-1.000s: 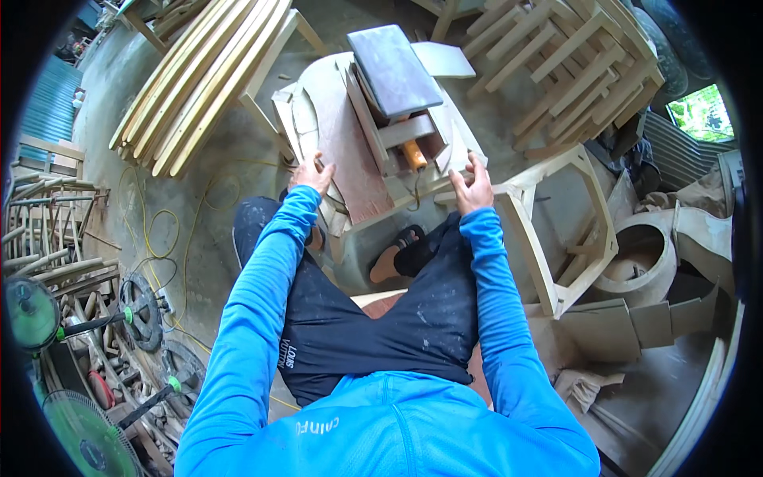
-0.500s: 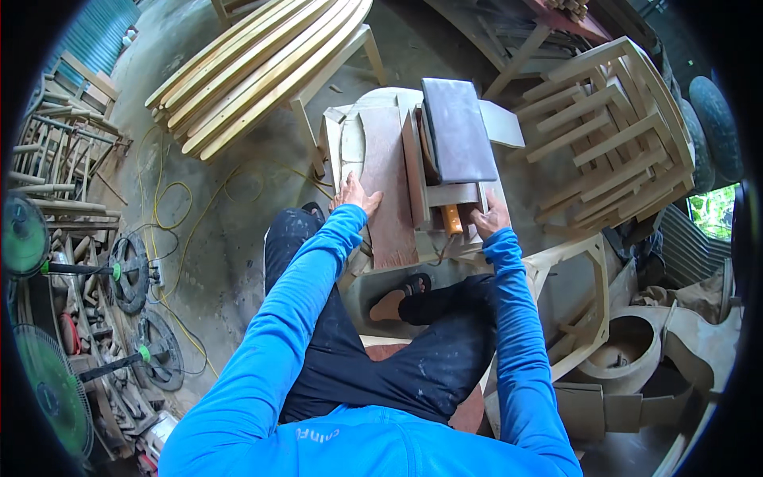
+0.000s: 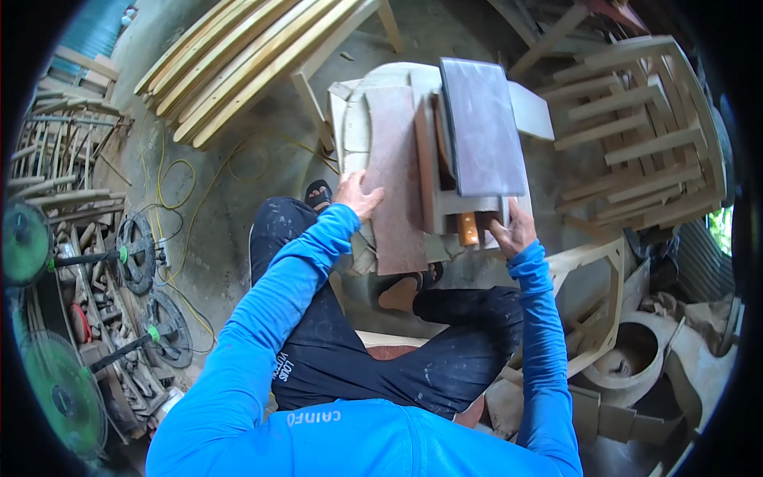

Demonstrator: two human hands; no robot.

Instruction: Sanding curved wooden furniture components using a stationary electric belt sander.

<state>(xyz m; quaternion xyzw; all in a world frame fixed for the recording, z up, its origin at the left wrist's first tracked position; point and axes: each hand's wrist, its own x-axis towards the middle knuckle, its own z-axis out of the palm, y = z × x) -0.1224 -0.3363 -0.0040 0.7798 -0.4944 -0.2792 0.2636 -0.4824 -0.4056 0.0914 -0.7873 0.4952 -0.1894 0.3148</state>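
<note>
My left hand [image 3: 359, 196] rests over the left edge of a long brown board [image 3: 393, 183], its thumb spread across the top and its fingers stretched along a pale curved piece [image 3: 355, 143]. To the right of the board stands a wooden block assembly [image 3: 427, 163] topped by a flat grey rectangular panel [image 3: 482, 127]. My right hand [image 3: 513, 229] is closed around the near right corner of this assembly, below the panel; its fingertips are partly hidden. Between my hands, an orange block-shaped part [image 3: 470, 229] sticks out from under the panel.
Curved wooden slats [image 3: 238, 67] lie on a stand at the far left. A slatted wooden frame [image 3: 636, 143] stands at the right, near a round hollow wooden piece [image 3: 624, 358]. Green fans [image 3: 63, 397] stand left, with a yellow cord [image 3: 184, 230] across the floor.
The view has shifted, and the board and assembly appear farther right. The grey panel looks larger and nearer. Both hands stay against the same pieces; my left foot now shows.
</note>
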